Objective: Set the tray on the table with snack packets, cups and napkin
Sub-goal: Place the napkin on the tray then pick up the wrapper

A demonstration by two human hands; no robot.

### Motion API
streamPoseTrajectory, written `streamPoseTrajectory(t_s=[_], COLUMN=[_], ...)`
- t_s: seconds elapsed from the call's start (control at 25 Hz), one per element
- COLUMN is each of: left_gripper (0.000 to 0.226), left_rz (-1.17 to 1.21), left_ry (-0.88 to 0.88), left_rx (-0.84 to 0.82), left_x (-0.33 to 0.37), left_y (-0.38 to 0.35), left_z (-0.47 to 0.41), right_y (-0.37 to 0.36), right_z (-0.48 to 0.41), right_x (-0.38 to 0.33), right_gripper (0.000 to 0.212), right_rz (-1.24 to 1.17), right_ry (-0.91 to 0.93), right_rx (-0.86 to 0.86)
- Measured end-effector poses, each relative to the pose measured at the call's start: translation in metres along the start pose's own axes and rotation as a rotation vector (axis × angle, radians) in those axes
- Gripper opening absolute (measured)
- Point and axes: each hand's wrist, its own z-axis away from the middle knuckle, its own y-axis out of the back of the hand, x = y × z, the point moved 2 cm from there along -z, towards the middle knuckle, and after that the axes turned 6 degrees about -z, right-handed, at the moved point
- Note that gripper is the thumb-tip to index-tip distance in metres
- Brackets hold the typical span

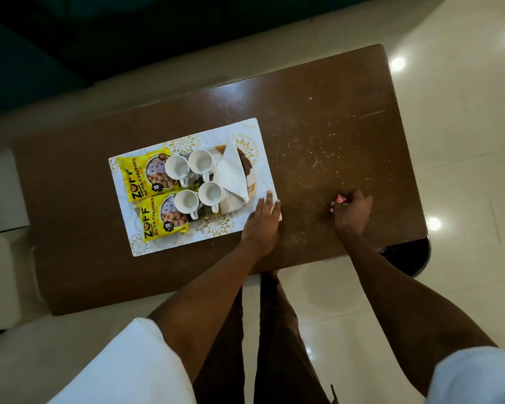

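A white tray [254,132] with gold flower prints lies on the brown table [333,126]. On it lie two yellow soya chunk packets [137,176], several white cups [201,161] clustered in the middle, and a folded white napkin [231,176] on darker packets at the right end. My left hand [264,217] rests flat with its fingers on the tray's near right corner. My right hand [352,212] sits on the table to the right of the tray, closed around a small pink-red wrapper [340,199].
The table top is scattered with pale crumbs right of the tray. Glossy cream floor tiles surround the table. A dark seat lies beyond the far edge. A dark rounded object [405,255] sits under the table's near right corner. My legs stand at the near edge.
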Motion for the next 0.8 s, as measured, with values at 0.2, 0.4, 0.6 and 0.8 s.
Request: streamPoseTrajectory(t_s=[0.2,0.4,0.6,0.8], left_gripper=[0.081,0.084,0.086,0.085], left_rz=[0.037,0.079,0.149,0.14], left_ry=[0.107,0.259,0.335,0.305], left_rx=[-0.017,-0.044,-0.002,0.012], left_x=[-0.062,-0.108,-0.132,-0.144], left_y=[-0.026,-0.043,-0.043,-0.045], left_z=[0.051,0.085,0.096,0.1], right_y=[-0.042,-0.093,-0.116,-0.12], right_z=[0.021,0.038,0.047,0.052], right_x=[-0.046,-0.104,-0.134,-0.138], right_gripper=[0.03,0.029,0.027,0.031], right_rz=[0.009,0.064,0.082,0.028], right_ry=[0.163,0.307,0.361,0.377], right_rx=[-0.084,-0.199,-0.226,-0.237])
